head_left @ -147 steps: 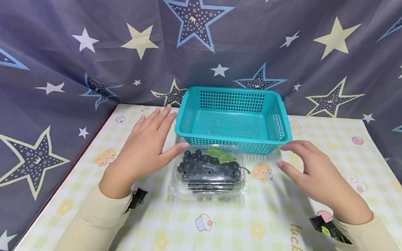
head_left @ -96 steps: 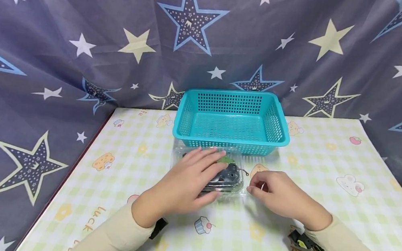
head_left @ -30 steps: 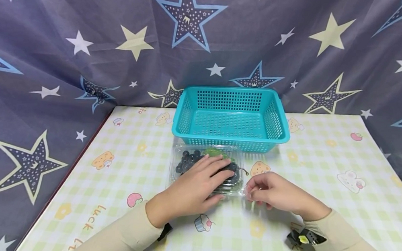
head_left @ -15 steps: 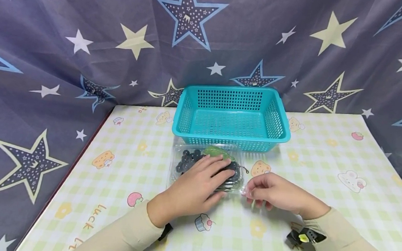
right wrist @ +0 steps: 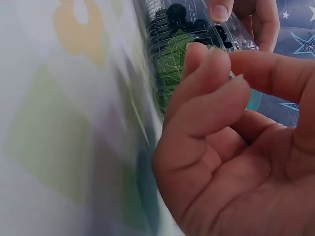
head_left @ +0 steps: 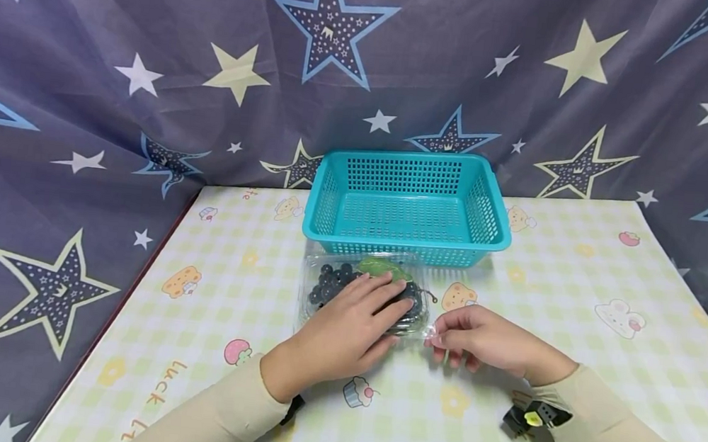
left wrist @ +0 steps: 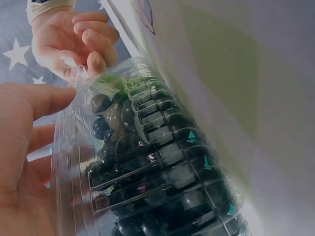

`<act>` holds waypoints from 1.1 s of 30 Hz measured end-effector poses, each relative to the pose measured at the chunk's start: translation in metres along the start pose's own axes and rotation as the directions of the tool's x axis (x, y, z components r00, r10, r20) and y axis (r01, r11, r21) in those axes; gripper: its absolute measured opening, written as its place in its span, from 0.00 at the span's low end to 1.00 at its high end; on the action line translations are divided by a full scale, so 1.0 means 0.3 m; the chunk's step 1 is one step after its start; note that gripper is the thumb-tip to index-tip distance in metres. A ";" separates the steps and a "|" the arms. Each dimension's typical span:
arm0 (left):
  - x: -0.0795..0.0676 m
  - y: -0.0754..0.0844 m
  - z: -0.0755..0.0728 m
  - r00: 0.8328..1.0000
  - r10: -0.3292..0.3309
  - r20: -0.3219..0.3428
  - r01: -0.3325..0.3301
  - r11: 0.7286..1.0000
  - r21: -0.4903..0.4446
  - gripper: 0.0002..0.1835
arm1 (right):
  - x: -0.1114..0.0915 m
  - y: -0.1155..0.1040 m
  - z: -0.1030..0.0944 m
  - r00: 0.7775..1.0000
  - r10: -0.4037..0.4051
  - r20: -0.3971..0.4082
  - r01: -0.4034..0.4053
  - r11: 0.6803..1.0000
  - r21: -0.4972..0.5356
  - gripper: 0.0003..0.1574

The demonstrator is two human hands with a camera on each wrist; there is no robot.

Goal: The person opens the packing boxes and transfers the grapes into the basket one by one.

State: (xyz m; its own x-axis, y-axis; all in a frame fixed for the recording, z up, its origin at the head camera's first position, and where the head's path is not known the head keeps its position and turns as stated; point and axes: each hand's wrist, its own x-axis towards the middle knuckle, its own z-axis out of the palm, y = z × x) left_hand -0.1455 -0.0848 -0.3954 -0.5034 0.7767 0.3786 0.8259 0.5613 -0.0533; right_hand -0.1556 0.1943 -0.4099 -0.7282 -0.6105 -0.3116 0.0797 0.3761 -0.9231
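A clear plastic clamshell box holds black grapes and a green leaf. A thin stem sticks out at its right side. Across the lid rests my left hand, fingers extended and spread, hiding the middle of the box. My right hand pinches the box's near right corner between thumb and fingers; its other fingers are loosely bent. In the left wrist view the lid still covers the grapes, and the fingertips of the right hand are at the corner.
Directly behind the box stands a turquoise perforated basket with nothing in it. A checked cloth with printed cartoons covers the table. Behind and at both sides hangs a dark star-patterned curtain.
Both hands were apart from each other beside the box and basket. My left hand has moved right onto the lid, and my right hand has come left to the corner and pinched it.
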 end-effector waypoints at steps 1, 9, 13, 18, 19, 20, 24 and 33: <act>0.000 0.000 0.000 1.000 0.000 0.002 0.000 1.000 -0.001 0.28 | 0.002 0.001 0.000 1.000 0.001 0.001 -0.001 1.000 0.007 0.18; 0.000 -0.002 0.003 1.000 0.000 0.007 0.000 1.000 0.010 0.28 | 0.007 0.008 0.003 1.000 -0.001 -0.013 0.001 0.998 0.068 0.20; -0.002 -0.003 0.003 1.000 -0.005 0.004 0.005 1.000 0.002 0.28 | 0.010 0.011 0.009 1.000 0.004 -0.024 -0.002 0.996 0.092 0.21; -0.002 -0.001 0.001 1.000 -0.010 -0.005 0.010 1.000 -0.002 0.28 | 0.005 0.002 0.009 0.997 0.012 -0.077 -0.011 1.000 0.021 0.16; -0.001 -0.001 0.001 1.000 -0.011 -0.007 0.011 1.000 -0.005 0.28 | 0.001 -0.003 0.009 0.996 0.007 -0.093 -0.007 1.000 -0.003 0.15; 0.000 0.000 0.001 1.000 -0.011 -0.008 0.011 1.000 -0.007 0.29 | -0.002 -0.007 0.009 0.994 0.004 -0.109 -0.007 1.000 -0.025 0.13; 0.001 0.001 0.000 1.000 -0.017 -0.006 0.017 1.000 -0.013 0.29 | -0.013 -0.025 0.010 0.988 -0.021 -0.156 0.007 0.996 -0.092 0.11; 0.003 -0.003 -0.012 1.000 -0.025 -0.011 0.024 0.997 -0.068 0.29 | -0.019 -0.033 0.006 0.989 -0.036 -0.144 0.028 0.998 -0.058 0.15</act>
State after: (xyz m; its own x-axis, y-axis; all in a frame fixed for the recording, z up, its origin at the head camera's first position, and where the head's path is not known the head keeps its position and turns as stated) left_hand -0.1458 -0.0857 -0.3918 -0.5208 0.7593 0.3901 0.8290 0.5589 0.0190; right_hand -0.1509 0.1928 -0.3993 -0.8212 -0.5167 -0.2422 0.0198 0.3984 -0.9170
